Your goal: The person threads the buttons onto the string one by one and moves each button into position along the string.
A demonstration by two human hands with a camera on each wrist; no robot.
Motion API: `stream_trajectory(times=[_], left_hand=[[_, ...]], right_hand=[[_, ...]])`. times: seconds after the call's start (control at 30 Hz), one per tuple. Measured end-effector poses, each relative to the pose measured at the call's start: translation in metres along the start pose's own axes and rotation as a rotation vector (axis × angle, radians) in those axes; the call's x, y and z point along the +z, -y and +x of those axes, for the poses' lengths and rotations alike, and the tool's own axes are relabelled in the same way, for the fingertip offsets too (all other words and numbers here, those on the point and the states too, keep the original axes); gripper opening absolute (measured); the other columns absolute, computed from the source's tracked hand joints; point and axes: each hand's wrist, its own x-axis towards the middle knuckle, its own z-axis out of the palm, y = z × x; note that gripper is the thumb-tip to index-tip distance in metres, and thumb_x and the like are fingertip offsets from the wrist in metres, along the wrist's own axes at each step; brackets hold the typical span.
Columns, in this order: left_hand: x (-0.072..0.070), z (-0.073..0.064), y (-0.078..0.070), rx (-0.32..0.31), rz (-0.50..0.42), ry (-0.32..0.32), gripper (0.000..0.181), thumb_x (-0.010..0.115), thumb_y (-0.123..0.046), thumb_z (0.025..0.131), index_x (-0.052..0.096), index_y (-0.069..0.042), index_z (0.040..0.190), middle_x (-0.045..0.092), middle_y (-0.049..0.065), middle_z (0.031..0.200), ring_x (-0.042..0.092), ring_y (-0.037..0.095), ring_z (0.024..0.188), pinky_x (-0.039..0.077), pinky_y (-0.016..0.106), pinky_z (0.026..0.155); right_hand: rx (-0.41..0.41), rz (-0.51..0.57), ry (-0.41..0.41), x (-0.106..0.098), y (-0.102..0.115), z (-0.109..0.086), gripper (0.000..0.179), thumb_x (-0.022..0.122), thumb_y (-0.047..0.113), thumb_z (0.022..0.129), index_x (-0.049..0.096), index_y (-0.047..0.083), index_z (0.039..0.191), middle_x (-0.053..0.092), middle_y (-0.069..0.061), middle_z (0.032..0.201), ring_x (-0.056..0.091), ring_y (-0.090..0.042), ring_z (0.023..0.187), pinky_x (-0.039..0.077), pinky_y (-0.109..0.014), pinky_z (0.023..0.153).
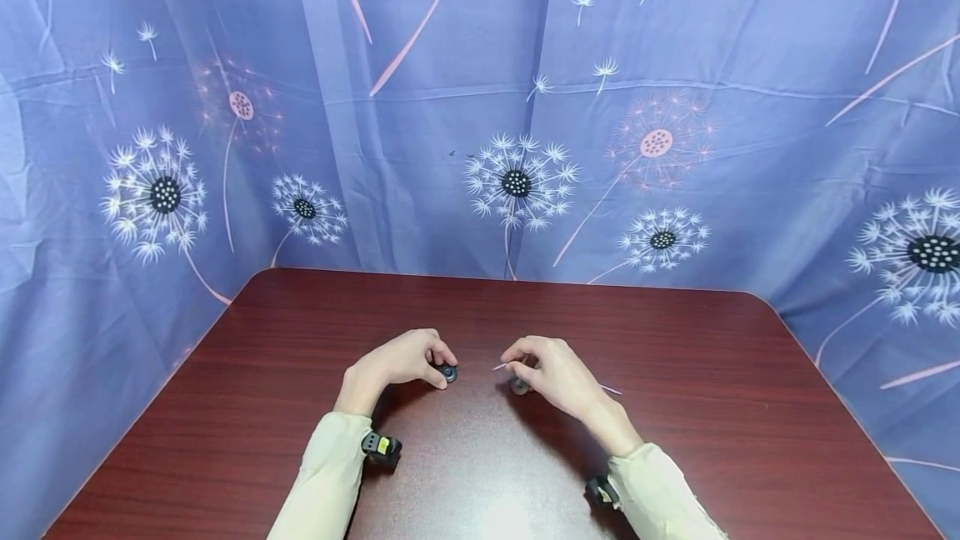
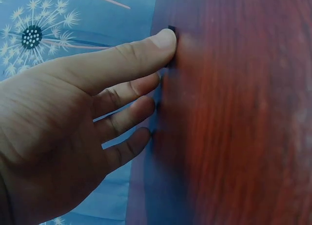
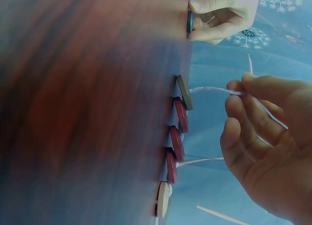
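Note:
My left hand (image 1: 401,359) is at the middle of the table, thumb and a finger pinching the edges of a round dark button (image 1: 449,374) that rests on the tabletop. To its right, my right hand (image 1: 561,380) pinches a pale lilac cord (image 3: 209,88) near its tip, between thumb and forefinger. In the right wrist view the cord runs to a row of buttons leaning on one another: an olive-brown button (image 3: 184,92), several dark red buttons (image 3: 180,115) and a tan button (image 3: 163,199). From above, my right hand hides most of that row.
Underneath is a dark red wood-grain table (image 1: 300,457) with rounded far corners. A blue curtain (image 1: 420,190) with dandelion prints hangs behind and at both sides. The cord's other end (image 1: 611,390) lies on the table right of my right hand.

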Motion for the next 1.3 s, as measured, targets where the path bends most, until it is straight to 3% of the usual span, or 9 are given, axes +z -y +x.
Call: stream_trajectory(times=[0.57,1.2,1.3], left_hand=[[0.005,-0.003,0.01,0.036,-0.053,-0.002,0.023,0.083,-0.02,0.079,0.077,-0.022,0.101,0.059,-0.006,0.09,0.055,0.011,0.085,0.047,0.026,0.075],[0.001,-0.001,0.001,0.065,-0.096,-0.023,0.018,0.079,-0.027,0.084,0.074,-0.026,0.101,0.064,-0.01,0.096,0.06,0.011,0.087,0.05,0.03,0.077],[0.0,0.0,-0.002,0.071,-0.103,-0.038,0.019,0.078,-0.029,0.084,0.073,-0.028,0.102,0.065,-0.011,0.095,0.061,0.01,0.087,0.05,0.03,0.077]], right_hand=[[0.007,-0.023,0.011,-0.002,0.001,0.0,0.01,0.068,0.011,0.092,0.074,0.009,0.1,0.074,-0.007,0.088,0.07,-0.016,0.062,0.048,-0.019,0.057],[0.006,-0.01,0.005,-0.004,0.0,0.0,0.009,0.069,0.013,0.092,0.073,0.01,0.099,0.073,-0.006,0.082,0.07,-0.017,0.061,0.047,-0.02,0.054],[-0.008,-0.037,-0.013,-0.004,0.0,0.001,0.008,0.07,0.014,0.092,0.074,0.012,0.098,0.072,-0.001,0.083,0.068,-0.012,0.061,0.048,-0.02,0.055]])
